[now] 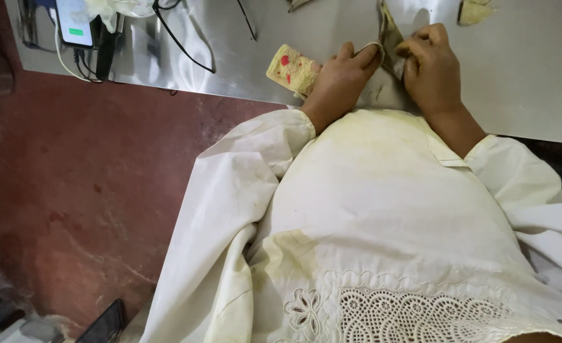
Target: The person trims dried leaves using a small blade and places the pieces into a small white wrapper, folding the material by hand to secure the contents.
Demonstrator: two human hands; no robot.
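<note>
My left hand (341, 79) rests on the shiny metal table (529, 70), its fingers closed around a small yellow block with red spots (292, 68). My right hand (431, 67) lies just beside it, fingers pinched on a thin olive-brown strip (389, 35) that stands up between the two hands. The left fingertips touch the same strip. White sleeves and a white garment with a lace hem (383, 254) fill the lower part of the view.
At the table's far left a phone (74, 22) with a lit screen sits among black cables (179, 38). A small yellowish scrap (475, 11) lies at the top right. Reddish-brown floor (103, 184) spreads at left, with a dark flat object (106, 322) low down.
</note>
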